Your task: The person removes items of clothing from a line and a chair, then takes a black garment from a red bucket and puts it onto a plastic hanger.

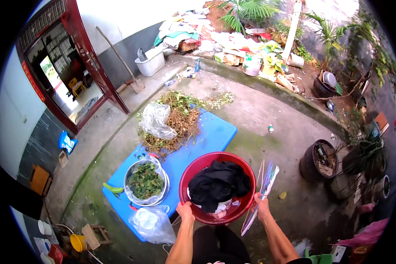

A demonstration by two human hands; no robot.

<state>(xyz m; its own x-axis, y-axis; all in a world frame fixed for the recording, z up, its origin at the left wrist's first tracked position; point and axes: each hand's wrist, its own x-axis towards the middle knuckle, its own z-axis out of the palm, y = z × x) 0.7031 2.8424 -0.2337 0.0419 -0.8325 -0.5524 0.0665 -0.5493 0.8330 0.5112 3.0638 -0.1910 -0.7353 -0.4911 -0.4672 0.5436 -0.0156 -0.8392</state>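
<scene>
A red plastic basin is in front of me, its left side over the edge of the blue table. Black clothing is heaped in it, with some white and pink cloth beneath. My left hand is closed on the basin's near left rim. On the other side, my right hand is closed around a bundle of thin clothes hangers, pink, purple and pale blue. It is close to the basin's right rim; whether its fingers also grip the rim is hidden.
On the blue table are a plant heap, a bowl of green leaves, a clear plastic bag and green vegetables. A low stool stands at left. A large pot and a raised bed's edge lie rightward.
</scene>
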